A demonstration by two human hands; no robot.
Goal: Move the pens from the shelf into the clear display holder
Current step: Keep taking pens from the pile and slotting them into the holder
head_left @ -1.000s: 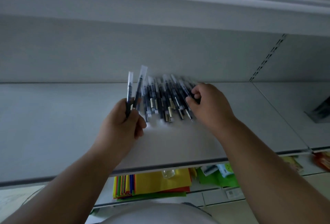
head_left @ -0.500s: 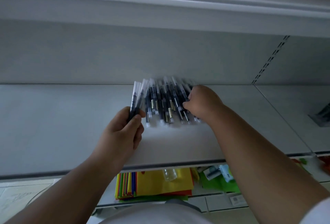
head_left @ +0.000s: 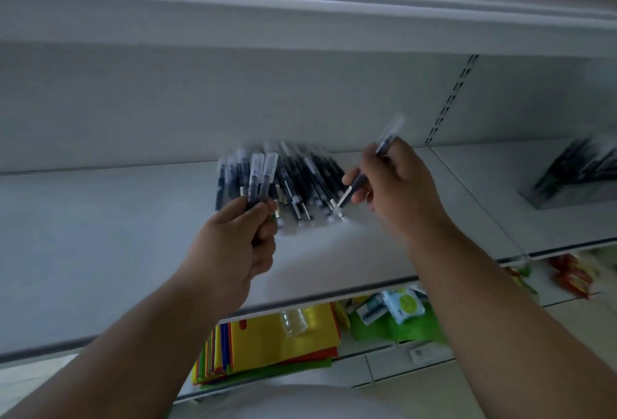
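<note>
A pile of dark pens with clear caps [head_left: 302, 181] lies on the white shelf [head_left: 100, 235], near its back wall. My left hand [head_left: 233, 241] grips two pens [head_left: 262, 178] upright at the pile's left edge. To the right of the pile, my right hand [head_left: 395, 191] pinches a single pen [head_left: 364, 171] held slantwise above the shelf, its tip toward the pile. The clear display holder [head_left: 577, 178] with dark pens in it stands blurred at the far right of the shelf.
A slotted upright [head_left: 450, 101] divides the back wall. Below the shelf lie coloured paper sheets [head_left: 277, 341], a small clear bottle [head_left: 293, 320], green packets [head_left: 400, 315] and red packets [head_left: 571, 275].
My right hand has lifted one pen out of the pile and drawn it to the right. My left hand still holds its two pens, hardly moved.
</note>
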